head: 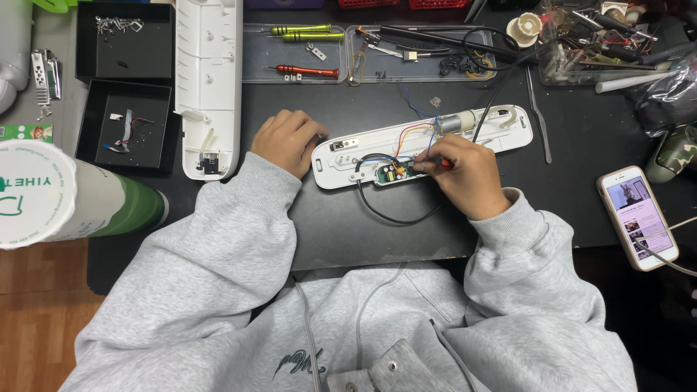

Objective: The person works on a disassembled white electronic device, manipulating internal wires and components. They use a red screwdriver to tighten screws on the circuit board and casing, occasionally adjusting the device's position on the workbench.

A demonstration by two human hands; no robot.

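Mid-repair: your left hand (pixel 288 139), curled shut, steadies the open white casing (pixel 421 144) on the table (pixel 566 145). Your right hand (pixel 465 174) pinches a red-handled tool (pixel 444 164) at its circuit board (pixel 396 172); the step calls for fine, steady tip control.

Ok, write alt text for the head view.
A person's right hand holds a red-handled tool to the circuit board of an opened white casing, while the left hand rests fisted beside it on a black mat.

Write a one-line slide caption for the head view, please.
Right hand works a red-handled tool on the circuit board of an opened white casing; left hand rests beside it.
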